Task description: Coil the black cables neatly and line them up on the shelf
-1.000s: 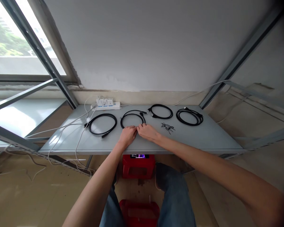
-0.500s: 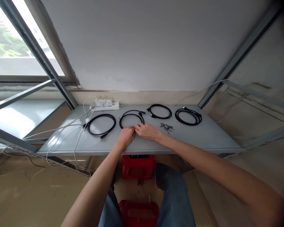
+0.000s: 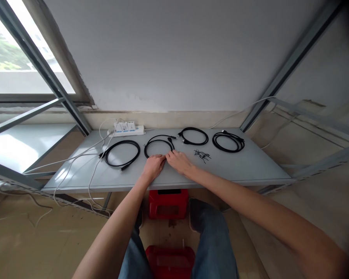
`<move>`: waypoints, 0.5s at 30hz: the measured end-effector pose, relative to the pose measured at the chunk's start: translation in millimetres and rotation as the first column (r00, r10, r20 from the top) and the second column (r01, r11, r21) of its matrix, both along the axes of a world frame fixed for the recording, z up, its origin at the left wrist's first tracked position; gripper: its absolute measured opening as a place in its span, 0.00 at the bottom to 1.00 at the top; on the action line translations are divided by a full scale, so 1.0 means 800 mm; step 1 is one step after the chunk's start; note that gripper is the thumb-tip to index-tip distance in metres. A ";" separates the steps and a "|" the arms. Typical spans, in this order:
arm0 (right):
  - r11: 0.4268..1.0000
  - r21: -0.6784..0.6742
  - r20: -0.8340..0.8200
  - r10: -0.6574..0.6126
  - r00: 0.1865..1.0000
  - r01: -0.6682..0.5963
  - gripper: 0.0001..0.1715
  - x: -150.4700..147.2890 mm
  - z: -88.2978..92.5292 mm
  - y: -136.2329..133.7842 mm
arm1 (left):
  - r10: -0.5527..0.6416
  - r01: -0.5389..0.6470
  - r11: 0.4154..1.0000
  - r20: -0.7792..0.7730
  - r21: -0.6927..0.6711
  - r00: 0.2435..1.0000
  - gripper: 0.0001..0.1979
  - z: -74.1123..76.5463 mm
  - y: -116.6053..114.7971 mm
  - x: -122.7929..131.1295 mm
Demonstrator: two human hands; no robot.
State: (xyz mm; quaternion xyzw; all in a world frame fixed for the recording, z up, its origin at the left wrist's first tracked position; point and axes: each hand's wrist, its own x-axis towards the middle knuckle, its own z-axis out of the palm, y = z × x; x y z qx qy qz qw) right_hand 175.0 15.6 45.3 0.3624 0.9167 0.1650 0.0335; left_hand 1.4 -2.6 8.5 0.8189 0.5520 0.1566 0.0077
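Note:
A coiled black cable (image 3: 145, 149) lies on the grey metal shelf (image 3: 221, 168), its front part covered by my hands. My left hand (image 3: 154, 166) is closed on the near left side of this coil. Close beside it, my right hand (image 3: 177, 161) is closed on the near right side, the fingertips of both almost meeting. What the fingers pinch at the front of the loop is hidden. To the right of my right hand lies a small heap of black twist ties (image 3: 203, 155).
Another coiled black cable (image 3: 139, 151) lies at the left, and two more coils, a smaller one (image 3: 207, 138) and a thicker one (image 3: 228, 150), lie at the right. A white power strip (image 3: 136, 131) with plugs and white cords stands at the back left. Below is a red stool (image 3: 154, 215).
The view has shifted slightly, so the shelf appears a little further left. My hands stay at the front of the same coil, with only a small change in the right hand's pose.

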 end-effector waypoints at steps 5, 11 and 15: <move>1.000 -0.004 -0.069 0.003 0.998 -0.004 0.18 -0.002 -0.002 -0.001 | 0.018 -0.018 1.000 -0.013 -0.018 1.000 0.16 0.002 -0.001 0.001; 0.925 -0.289 -0.337 -0.339 0.878 0.246 0.12 -0.009 -0.002 -0.006 | 0.003 -0.003 1.000 -0.013 -0.014 1.000 0.20 0.001 -0.001 -0.001; 0.612 -0.759 -0.445 -0.738 0.507 0.225 0.12 -0.017 0.007 0.004 | 0.011 -0.012 1.000 -0.041 -0.029 0.999 0.21 -0.001 -0.001 -0.001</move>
